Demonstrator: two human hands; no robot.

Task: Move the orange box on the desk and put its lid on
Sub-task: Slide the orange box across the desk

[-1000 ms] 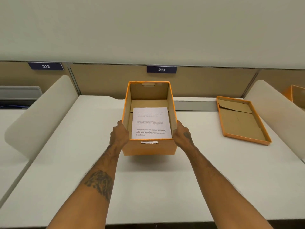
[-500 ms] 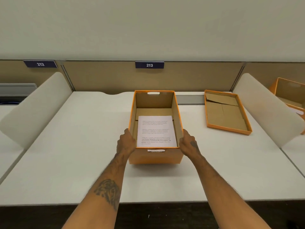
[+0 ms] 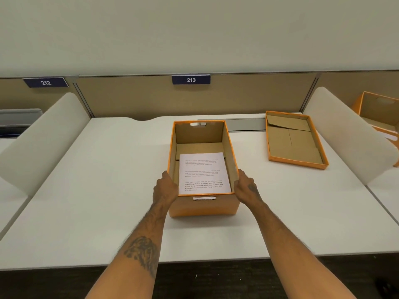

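Note:
An open orange box (image 3: 204, 207) with a brown cardboard inside stands on the white desk (image 3: 97, 190), near the middle. A printed white sheet (image 3: 204, 173) lies flat on its bottom. My left hand (image 3: 164, 188) presses against the box's left wall near the front corner. My right hand (image 3: 246, 187) presses against the right wall opposite it. The orange lid (image 3: 294, 140) lies upside down on the desk at the back right, apart from the box.
White curved dividers stand at the left (image 3: 43, 139) and right (image 3: 345, 134) of the desk. A tan back panel carries number plates 212 and 213 (image 3: 191, 79). A second orange box (image 3: 380, 111) sits beyond the right divider. The desk's front edge runs just below my forearms.
The box, held between both hands, has come toward me and down onto the desk. The lid has stayed at the back right.

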